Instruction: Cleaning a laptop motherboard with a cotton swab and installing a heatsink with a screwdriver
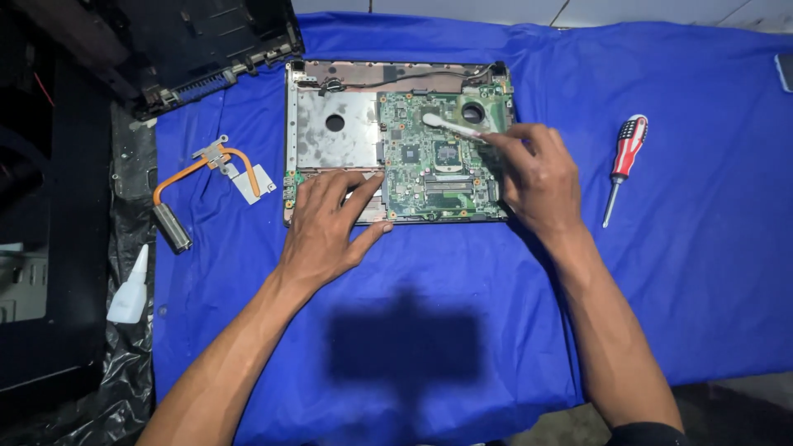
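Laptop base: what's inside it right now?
Inside the laptop base sit a green motherboard and a silver metal plate. The left hand covers the front edge; the right hand hides the board's right corner.

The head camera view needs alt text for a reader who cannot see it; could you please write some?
A right hand holds a white brush on the green circuit board of an opened laptop base, the left hand pressing on its front edge. All lies on a blue cloth, with a copper heat pipe left and a screwdriver right.
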